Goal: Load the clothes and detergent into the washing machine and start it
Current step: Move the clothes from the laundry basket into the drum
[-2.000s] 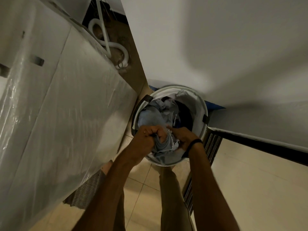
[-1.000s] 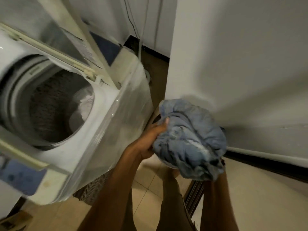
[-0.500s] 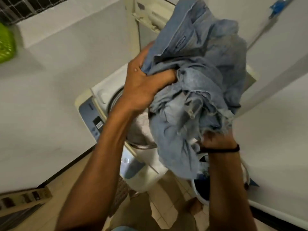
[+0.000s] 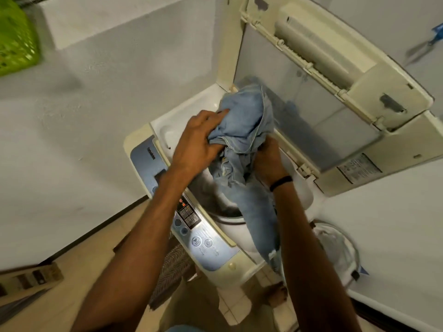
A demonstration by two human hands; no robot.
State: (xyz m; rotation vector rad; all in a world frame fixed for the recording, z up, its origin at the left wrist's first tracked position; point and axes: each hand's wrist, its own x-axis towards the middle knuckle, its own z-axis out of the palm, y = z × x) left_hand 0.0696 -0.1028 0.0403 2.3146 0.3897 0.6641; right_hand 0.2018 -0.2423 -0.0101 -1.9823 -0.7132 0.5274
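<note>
**Denim bundle held over the open drum**

Nearest the camera, two bare forearms reach forward and down across the front of the washing machine. Its blue control panel, with round buttons and a small dark display, runs along the near edge, partly crossed by the left forearm.

The left hand is closed over the top of a bundle of blue denim clothes, fingers curled into the cloth. The right hand, with a black band at the wrist, clutches the same bundle from its right side. The bunched part sits between the two hands, directly above the drum opening; one long tail of the fabric hangs down past the right forearm and drapes over the front rim of the machine, its frayed end outside the drum.

To the right, on the floor, stands a round laundry basket with a pale liner, beside the machine.

Beyond the hands, the lid is raised upright, its inner face towards the camera. At the far upper left, a green plastic basket rests on a ledge of the white wall.
</note>
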